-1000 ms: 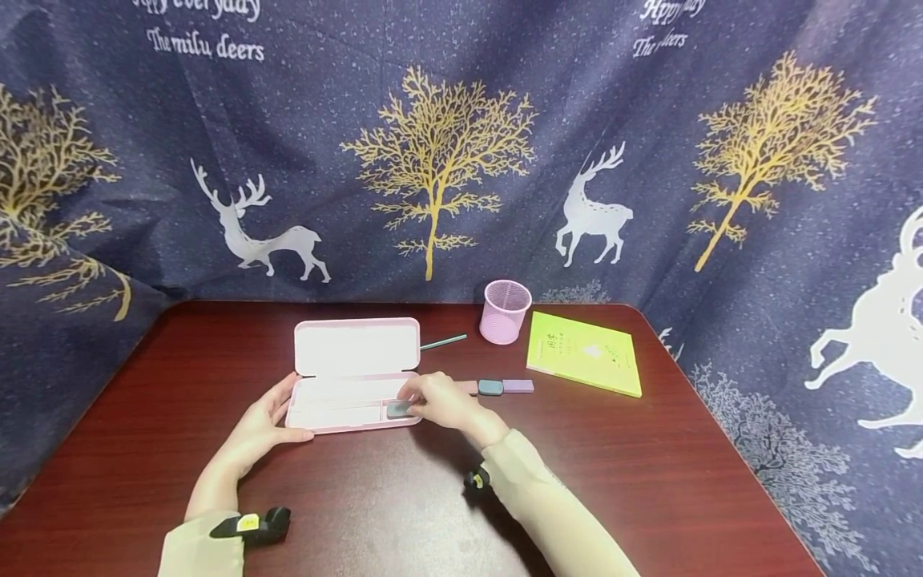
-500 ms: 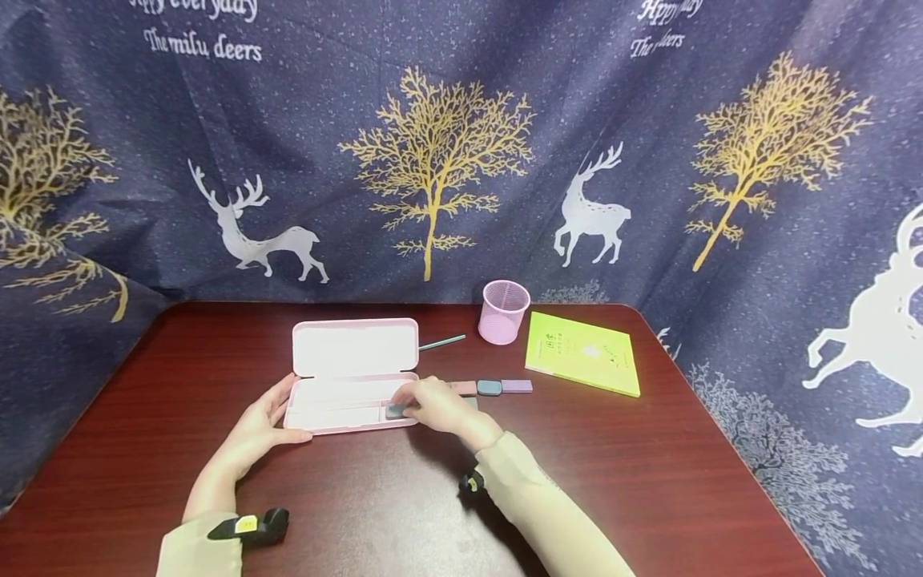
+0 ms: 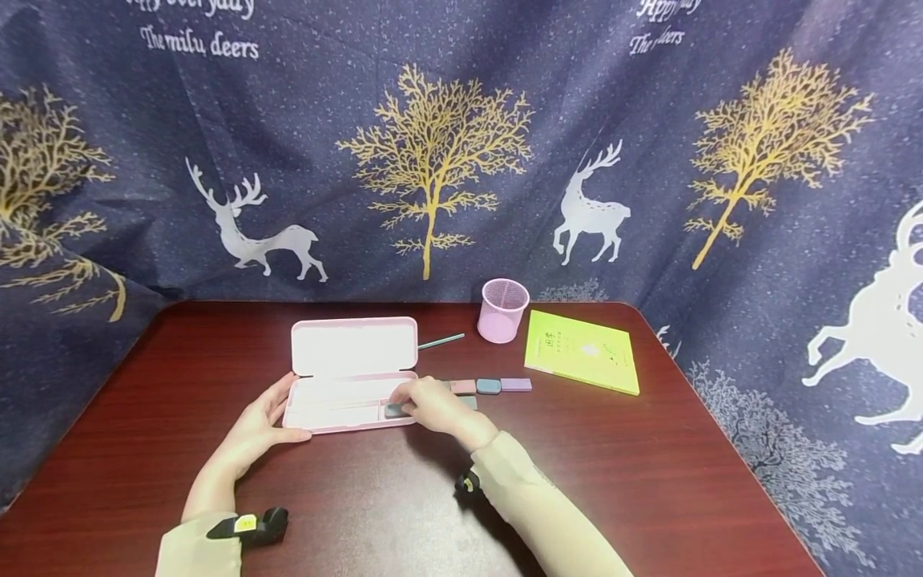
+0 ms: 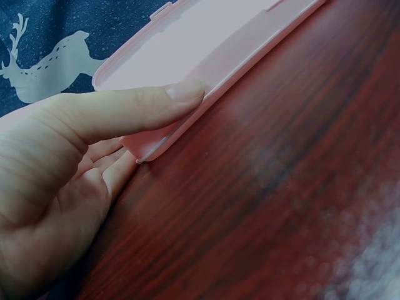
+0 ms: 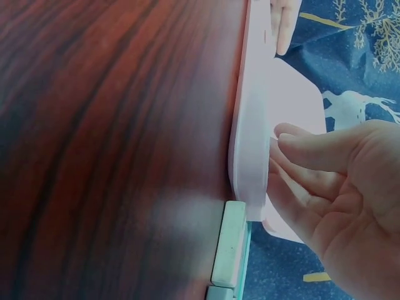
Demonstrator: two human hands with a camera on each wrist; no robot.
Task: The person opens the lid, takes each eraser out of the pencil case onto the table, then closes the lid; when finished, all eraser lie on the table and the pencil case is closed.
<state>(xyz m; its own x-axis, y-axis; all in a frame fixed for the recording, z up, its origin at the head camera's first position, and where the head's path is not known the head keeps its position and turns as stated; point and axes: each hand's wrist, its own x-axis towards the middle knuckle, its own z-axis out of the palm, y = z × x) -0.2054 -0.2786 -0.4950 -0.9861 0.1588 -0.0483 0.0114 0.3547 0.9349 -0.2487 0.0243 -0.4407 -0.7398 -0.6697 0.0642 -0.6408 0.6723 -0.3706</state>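
A pink pencil case (image 3: 339, 404) lies on the table with its lid (image 3: 355, 346) raised toward the back. My left hand (image 3: 259, 425) grips its left end; in the left wrist view the thumb (image 4: 150, 109) lies over the front rim. My right hand (image 3: 433, 405) reaches into the small compartment at the right end, its fingers on a dark grey-green block (image 3: 393, 411), eraser-like in size. From the right wrist, curled fingers (image 5: 300, 156) dip behind the case wall (image 5: 251, 125), which hides the block.
Right of the case lie small pink (image 3: 463, 388), teal (image 3: 489, 386) and purple (image 3: 515, 385) blocks. A grey-green block (image 3: 470, 402) shows beside my right hand. Behind are a thin green stick (image 3: 441, 341), a pink mesh pen cup (image 3: 502, 311) and a yellow-green book (image 3: 582, 353).
My right hand has shifted slightly left over the compartment, uncovering the grey-green block on the table beside it. My left hand stays on the case end.
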